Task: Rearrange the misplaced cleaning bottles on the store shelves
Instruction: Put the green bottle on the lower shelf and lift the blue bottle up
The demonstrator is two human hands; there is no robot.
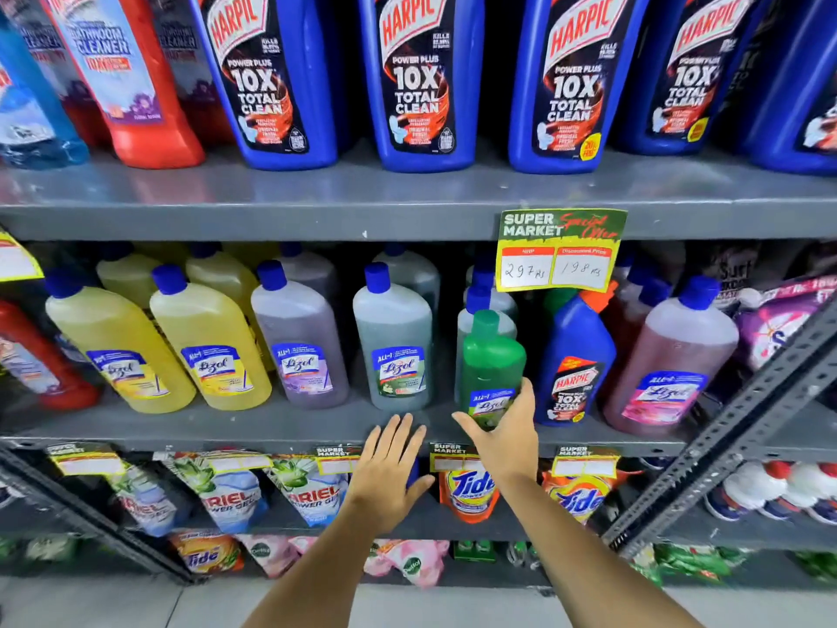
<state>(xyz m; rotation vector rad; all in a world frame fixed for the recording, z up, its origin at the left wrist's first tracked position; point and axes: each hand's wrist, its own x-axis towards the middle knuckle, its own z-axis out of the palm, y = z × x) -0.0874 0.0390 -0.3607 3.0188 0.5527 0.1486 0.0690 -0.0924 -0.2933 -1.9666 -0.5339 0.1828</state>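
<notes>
My right hand (502,435) grips the base of a small green Lizol bottle (491,364), held upright at the front of the middle shelf (271,428). It stands between a grey-green Lizol bottle (393,342) and a small blue Harpic bottle (575,360). My left hand (389,469) hovers flat with fingers spread just below the shelf edge and holds nothing. Yellow Lizol bottles (208,342) and a purple Lizol bottle (299,337) stand to the left, a pink Lizol bottle (675,355) to the right.
Large blue Harpic bottles (421,79) line the top shelf, with a red bathroom cleaner (127,79) at left. A price tag (559,251) hangs from the upper shelf edge. Detergent pouches (471,487) fill the lower shelf. A slanted metal upright (724,423) runs at right.
</notes>
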